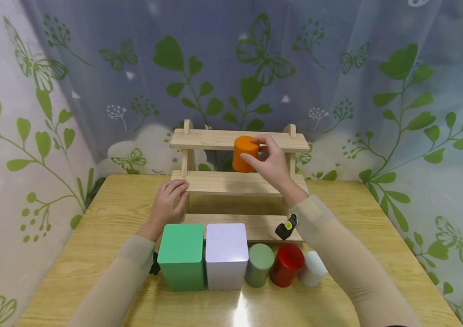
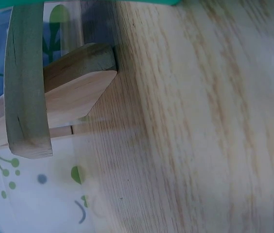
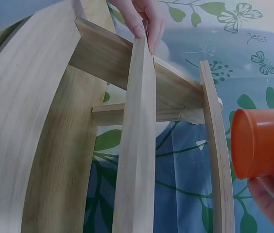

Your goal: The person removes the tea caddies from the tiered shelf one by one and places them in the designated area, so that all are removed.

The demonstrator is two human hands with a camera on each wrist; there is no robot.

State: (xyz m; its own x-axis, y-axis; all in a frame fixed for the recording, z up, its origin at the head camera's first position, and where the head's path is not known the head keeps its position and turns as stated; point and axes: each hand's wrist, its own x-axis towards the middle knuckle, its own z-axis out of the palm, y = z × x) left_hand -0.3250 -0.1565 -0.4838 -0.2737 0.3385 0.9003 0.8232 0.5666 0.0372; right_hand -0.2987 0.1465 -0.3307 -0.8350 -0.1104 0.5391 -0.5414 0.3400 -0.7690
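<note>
An orange canister (image 1: 244, 156) is held up by my right hand (image 1: 274, 164), its thumb and fingers around the side. It hangs in front of the top board of a three-tier wooden shelf rack (image 1: 235, 184), above the middle board. In the right wrist view the canister (image 3: 263, 143) is tilted sideways, with fingertips (image 3: 268, 190) against it. My left hand (image 1: 168, 203) grips the left end of the middle board. From the right wrist view, the left thumb and fingers (image 3: 142, 19) pinch that board from both sides.
Before the rack stand a green box (image 1: 182, 243), a lavender box (image 1: 226, 243), a sage-green canister (image 1: 261, 258), a red canister (image 1: 289, 259) and a white canister (image 1: 313, 269). All are on a wooden table (image 1: 104, 227). A patterned curtain (image 1: 215, 59) hangs behind.
</note>
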